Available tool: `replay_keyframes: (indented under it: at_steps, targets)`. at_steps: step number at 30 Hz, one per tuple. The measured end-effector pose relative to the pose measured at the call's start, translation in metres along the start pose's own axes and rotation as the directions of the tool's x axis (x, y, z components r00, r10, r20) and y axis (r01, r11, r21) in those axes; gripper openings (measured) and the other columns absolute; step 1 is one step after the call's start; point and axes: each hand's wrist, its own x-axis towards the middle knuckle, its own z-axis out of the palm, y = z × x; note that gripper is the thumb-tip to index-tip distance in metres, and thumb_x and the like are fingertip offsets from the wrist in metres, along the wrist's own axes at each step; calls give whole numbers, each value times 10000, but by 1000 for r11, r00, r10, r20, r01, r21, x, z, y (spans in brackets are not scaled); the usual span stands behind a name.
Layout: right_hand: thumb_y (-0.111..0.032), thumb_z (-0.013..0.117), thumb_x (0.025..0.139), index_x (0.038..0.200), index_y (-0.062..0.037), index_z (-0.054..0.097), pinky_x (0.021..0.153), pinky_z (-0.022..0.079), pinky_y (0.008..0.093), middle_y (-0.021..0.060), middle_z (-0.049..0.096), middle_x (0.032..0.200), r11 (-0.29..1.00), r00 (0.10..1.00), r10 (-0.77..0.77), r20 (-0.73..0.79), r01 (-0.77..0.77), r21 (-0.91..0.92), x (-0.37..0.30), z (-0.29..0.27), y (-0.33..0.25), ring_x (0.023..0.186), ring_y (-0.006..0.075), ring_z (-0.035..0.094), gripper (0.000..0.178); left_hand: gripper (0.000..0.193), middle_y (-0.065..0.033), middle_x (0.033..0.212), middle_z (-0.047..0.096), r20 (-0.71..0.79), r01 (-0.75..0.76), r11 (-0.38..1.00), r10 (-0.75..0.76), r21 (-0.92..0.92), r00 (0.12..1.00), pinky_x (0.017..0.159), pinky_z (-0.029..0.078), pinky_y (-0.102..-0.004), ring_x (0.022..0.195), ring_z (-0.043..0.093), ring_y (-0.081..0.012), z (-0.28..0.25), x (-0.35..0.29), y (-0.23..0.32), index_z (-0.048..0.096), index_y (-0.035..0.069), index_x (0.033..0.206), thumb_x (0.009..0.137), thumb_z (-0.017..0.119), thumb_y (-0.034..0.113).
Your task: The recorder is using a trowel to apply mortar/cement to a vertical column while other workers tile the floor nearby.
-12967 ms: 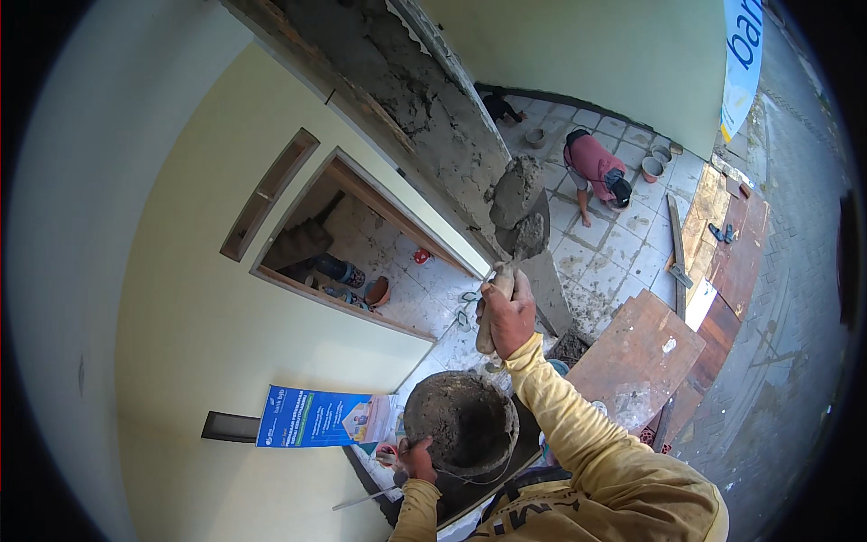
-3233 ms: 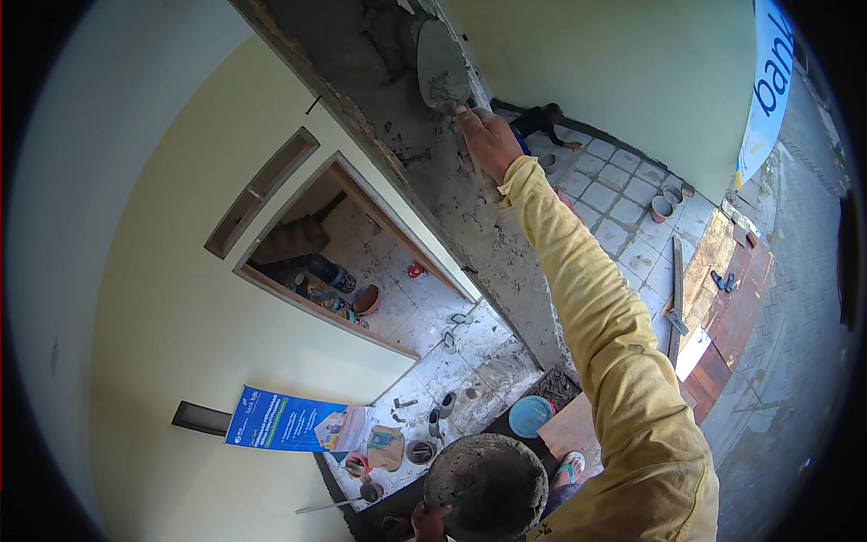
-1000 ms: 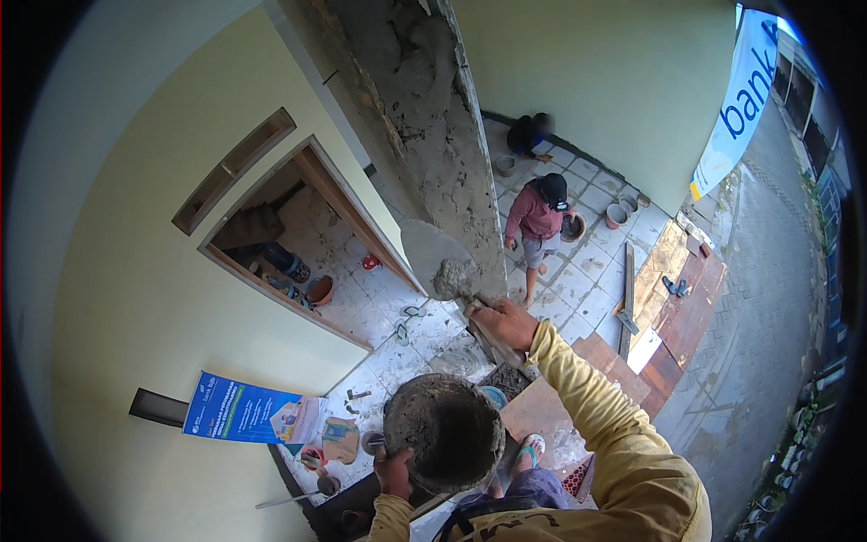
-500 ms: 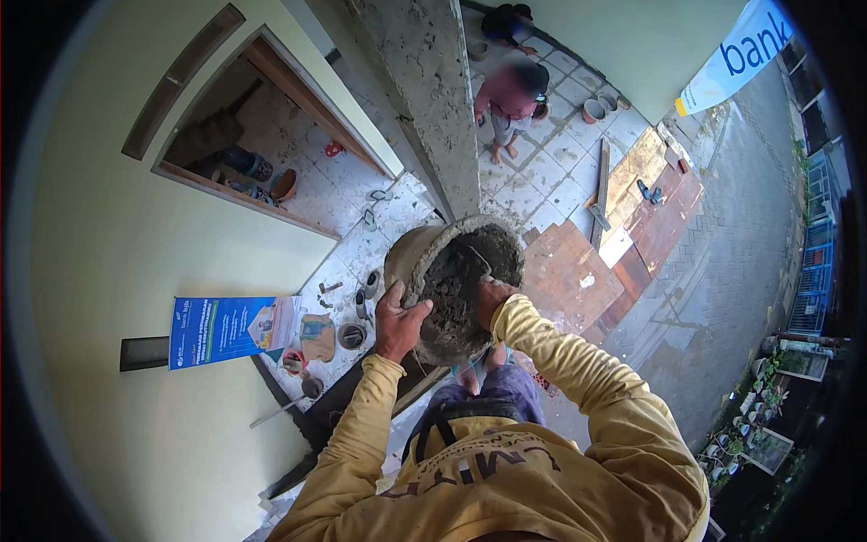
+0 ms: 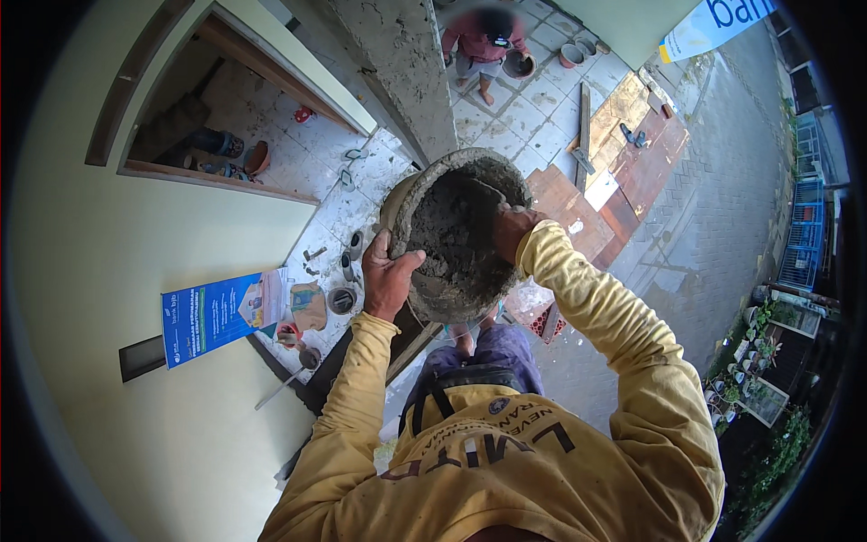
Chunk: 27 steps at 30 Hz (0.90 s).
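A mortar-crusted bucket (image 5: 395,206) is tilted toward me just in front of a rough concrete column, with wet grey mortar (image 5: 449,221) inside. My left hand (image 5: 388,275) grips its left rim, thumb toward the inside and fingers around the outer wall. At the right side of the opening, my right hand (image 5: 517,230) is closed around what looks like a trowel (image 5: 485,188), its blade coated in mortar. The handle is hidden in my fist, and mortar hides part of the blade.
The concrete column (image 5: 397,68) rises directly beyond the bucket. Below are white floor tiles (image 5: 492,122), wooden boards (image 5: 646,149) and a red crate (image 5: 546,323). A co-worker (image 5: 483,45) bends beside several buckets. A blue banner (image 5: 221,316) projects from the left wall; wooden beams edge my footing.
The bucket has risen slightly in view and its mouth faces me more. My right hand has moved a little right and up with the trowel. The co-worker has bent lower.
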Motion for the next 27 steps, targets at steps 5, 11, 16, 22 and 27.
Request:
replay_keyframes:
  at_steps: [5,11,16,22,27]
  targets:
    - [-230,594,840,823,-64,704,704,561,411,173,682,933,913,989,-122,-83,144,381,-2,-42,1,878,293,671,200,337,-44,1073,629,77,20,994,-12,-105,997,888,448,-255,968,563,-110,-1,5,10,590,-26,1111,778,643,-29]
    - [-282,557,888,919,1,626,757,542,452,182,631,886,688,719,-691,-70,685,242,3,-9,-53,884,366,646,293,298,-31,1021,639,21,15,995,-13,-98,1000,853,459,-253,924,576,-107,-4,-1,-2,595,-17,1067,774,643,-38]
    - [-280,592,872,851,-52,670,760,548,401,112,677,866,586,584,-809,-62,799,-133,-13,-55,-33,875,268,671,242,299,-13,988,654,-66,46,998,-48,-42,997,833,471,-256,876,587,-97,-21,-25,-12,607,5,1074,780,632,-47]
    - [-237,659,807,814,-82,729,746,569,361,76,713,897,774,833,-531,155,552,-311,-10,-78,14,817,241,696,170,390,-8,1083,637,34,100,980,-95,-170,995,844,468,-252,933,576,-80,0,-39,-6,594,10,1156,772,622,-56]
    - [-221,623,819,875,-77,714,766,564,380,104,696,891,869,864,-484,137,493,-43,7,-89,34,838,286,688,179,441,-13,1121,639,206,166,982,-145,-91,968,870,472,-250,958,583,-76,-8,-25,9,597,15,1182,752,625,-80]
